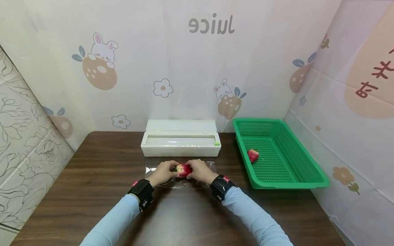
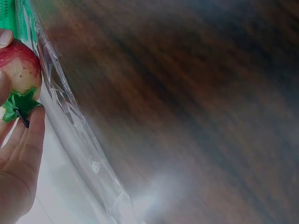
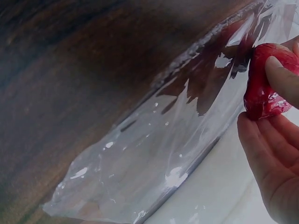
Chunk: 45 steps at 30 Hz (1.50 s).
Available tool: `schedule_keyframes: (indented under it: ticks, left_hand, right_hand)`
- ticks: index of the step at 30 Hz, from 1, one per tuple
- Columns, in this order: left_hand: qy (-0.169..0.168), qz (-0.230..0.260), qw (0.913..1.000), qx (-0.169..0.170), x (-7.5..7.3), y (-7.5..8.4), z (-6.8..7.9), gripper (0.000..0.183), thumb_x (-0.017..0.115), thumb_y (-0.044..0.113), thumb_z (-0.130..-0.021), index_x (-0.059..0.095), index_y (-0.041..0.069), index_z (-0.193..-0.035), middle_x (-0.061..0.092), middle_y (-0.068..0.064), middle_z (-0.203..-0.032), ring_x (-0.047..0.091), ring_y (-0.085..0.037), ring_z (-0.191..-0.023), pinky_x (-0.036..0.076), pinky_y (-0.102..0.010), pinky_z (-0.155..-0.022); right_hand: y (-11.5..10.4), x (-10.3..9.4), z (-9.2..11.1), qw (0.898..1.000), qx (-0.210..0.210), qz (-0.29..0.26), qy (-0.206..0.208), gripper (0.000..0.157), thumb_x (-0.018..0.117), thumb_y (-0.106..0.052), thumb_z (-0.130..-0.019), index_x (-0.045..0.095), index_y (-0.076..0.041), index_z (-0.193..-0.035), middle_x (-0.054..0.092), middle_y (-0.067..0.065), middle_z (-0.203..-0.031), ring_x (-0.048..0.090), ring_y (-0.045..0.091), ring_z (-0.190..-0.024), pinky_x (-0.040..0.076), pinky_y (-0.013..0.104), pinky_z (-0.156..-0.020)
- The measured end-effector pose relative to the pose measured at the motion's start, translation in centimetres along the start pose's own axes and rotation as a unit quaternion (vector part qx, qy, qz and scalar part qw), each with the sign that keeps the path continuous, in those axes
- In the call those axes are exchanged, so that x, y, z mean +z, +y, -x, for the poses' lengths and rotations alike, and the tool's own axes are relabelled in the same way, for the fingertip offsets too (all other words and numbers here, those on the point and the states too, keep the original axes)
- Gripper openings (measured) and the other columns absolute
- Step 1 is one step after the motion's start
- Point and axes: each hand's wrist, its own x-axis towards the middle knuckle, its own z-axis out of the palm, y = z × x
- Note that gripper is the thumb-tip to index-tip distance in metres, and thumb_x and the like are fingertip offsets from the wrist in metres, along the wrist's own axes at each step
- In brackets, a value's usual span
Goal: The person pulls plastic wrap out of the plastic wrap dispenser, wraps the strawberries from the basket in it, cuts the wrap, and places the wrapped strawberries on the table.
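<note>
Holding the red fruit (image 1: 184, 171) over clear film (image 3: 131, 158), the left hand (image 1: 163, 172) pinches its leafy end, the right hand (image 1: 201, 171) the other; film contact is hard to tell. It looks light, firm, slick, best gripped by its sides.

A dark wood-grain table (image 1: 101, 171) bears a white cling-film dispenser (image 1: 181, 151) at twelve o'clock, clear plastic film (image 3: 131, 163) just nearer, and a green perforated plastic basket (image 1: 287, 186) toward two o'clock.
</note>
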Motion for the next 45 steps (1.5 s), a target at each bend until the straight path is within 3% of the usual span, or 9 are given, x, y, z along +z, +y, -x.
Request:
schedule_keyframes:
  ticks: [14, 18, 23, 29, 33, 36, 38, 41, 45]
  left_hand:
    - [-0.015, 0.014, 0.9998, 0.006, 0.1, -0.3, -0.1, 0.034, 0.068, 0.015, -0.082, 0.061, 0.003, -0.113, 0.065, -0.012, -0.108, 0.062, -0.025, -0.098, 0.05, -0.04, -0.082]
    - [-0.012, 0.002, 0.9999, 0.009, 0.1, -0.5, 0.0, 0.035, 0.068, 0.017, -0.082, 0.061, 0.003, -0.114, 0.065, -0.012, -0.109, 0.062, -0.025, -0.098, 0.05, -0.039, -0.082]
    - [-0.008, 0.001, 1.0, 0.005, 0.1, -0.4, 0.1, 0.036, 0.067, 0.017, -0.083, 0.06, 0.003, -0.115, 0.064, -0.013, -0.111, 0.062, -0.026, -0.098, 0.05, -0.04, -0.082]
    - [0.055, -0.058, 0.9966, 0.017, -0.3, 0.2, 1.2, 0.045, 0.07, 0.019, -0.081, 0.056, 0.004, -0.121, 0.057, -0.012, -0.121, 0.054, -0.028, -0.112, 0.045, -0.043, -0.09]
    - [0.112, -0.143, 0.977, 0.112, -0.9, 0.7, 3.0, 0.03, 0.073, 0.015, -0.076, 0.064, 0.009, -0.104, 0.06, -0.003, -0.104, 0.056, -0.021, -0.1, 0.048, -0.036, -0.082]
    - [0.09, -0.249, 0.9393, 0.218, -1.2, 0.6, 4.3, 0.021, 0.072, 0.009, -0.071, 0.065, 0.012, -0.091, 0.059, 0.0, -0.091, 0.057, -0.017, -0.087, 0.05, -0.032, -0.072]
    - [0.049, -0.317, 0.9117, 0.257, -1.1, 0.3, 5.2, 0.025, 0.071, 0.007, -0.068, 0.064, 0.013, -0.091, 0.058, 0.0, -0.093, 0.056, -0.016, -0.087, 0.05, -0.032, -0.071]
    - [-0.013, -0.383, 0.8882, 0.254, -0.9, -0.1, 6.1, 0.034, 0.07, 0.003, -0.068, 0.062, 0.013, -0.1, 0.056, -0.003, -0.102, 0.054, -0.019, -0.096, 0.049, -0.036, -0.076]
    - [-0.032, -0.428, 0.8702, 0.241, -0.5, -0.5, 6.5, 0.043, 0.074, 0.005, -0.067, 0.058, 0.012, -0.107, 0.054, -0.007, -0.11, 0.052, -0.021, -0.102, 0.049, -0.036, -0.077]
  right_hand:
    - [0.5, 0.1, -0.1, 1.0, 0.01, -0.005, -0.029, 0.051, 0.078, -0.018, -0.072, 0.059, -0.002, -0.116, 0.065, 0.01, -0.107, 0.061, 0.019, -0.095, 0.049, 0.032, -0.082]
    - [0.5, 0.2, -0.3, 1.0, 0.003, -0.015, -0.027, 0.057, 0.074, -0.028, -0.076, 0.054, -0.005, -0.124, 0.063, 0.007, -0.112, 0.059, 0.017, -0.099, 0.048, 0.034, -0.086]
    - [0.1, 0.4, -0.4, 1.0, -0.009, -0.022, -0.007, 0.048, 0.067, -0.039, -0.081, 0.059, -0.009, -0.119, 0.063, 0.003, -0.107, 0.056, 0.013, -0.091, 0.047, 0.031, -0.081]
    - [-0.1, 0.6, -0.5, 1.0, 0.002, -0.025, -0.004, 0.044, 0.068, -0.036, -0.08, 0.061, -0.009, -0.114, 0.063, 0.001, -0.101, 0.056, 0.012, -0.087, 0.046, 0.028, -0.078]
    - [-0.3, 0.6, -0.6, 0.999, 0.016, -0.034, -0.011, 0.042, 0.069, -0.035, -0.081, 0.062, -0.01, -0.114, 0.063, 0.001, -0.101, 0.056, 0.012, -0.088, 0.046, 0.029, -0.079]
    - [-0.4, 0.6, -0.6, 0.999, 0.017, -0.038, -0.009, 0.042, 0.069, -0.034, -0.08, 0.062, -0.009, -0.113, 0.064, 0.001, -0.101, 0.056, 0.013, -0.089, 0.046, 0.03, -0.08]
    - [-0.4, 0.6, -0.6, 0.999, 0.015, -0.039, -0.007, 0.042, 0.069, -0.033, -0.08, 0.062, -0.009, -0.114, 0.064, 0.002, -0.102, 0.057, 0.014, -0.089, 0.046, 0.031, -0.081]
    - [-0.4, 0.6, -0.6, 0.999, 0.017, -0.032, -0.008, 0.043, 0.069, -0.034, -0.081, 0.061, -0.009, -0.115, 0.064, 0.003, -0.104, 0.057, 0.014, -0.091, 0.046, 0.031, -0.082]
    - [-0.4, 0.7, -0.6, 0.999, 0.021, -0.027, -0.008, 0.043, 0.068, -0.034, -0.081, 0.061, -0.009, -0.116, 0.063, 0.003, -0.106, 0.057, 0.015, -0.094, 0.046, 0.032, -0.084]
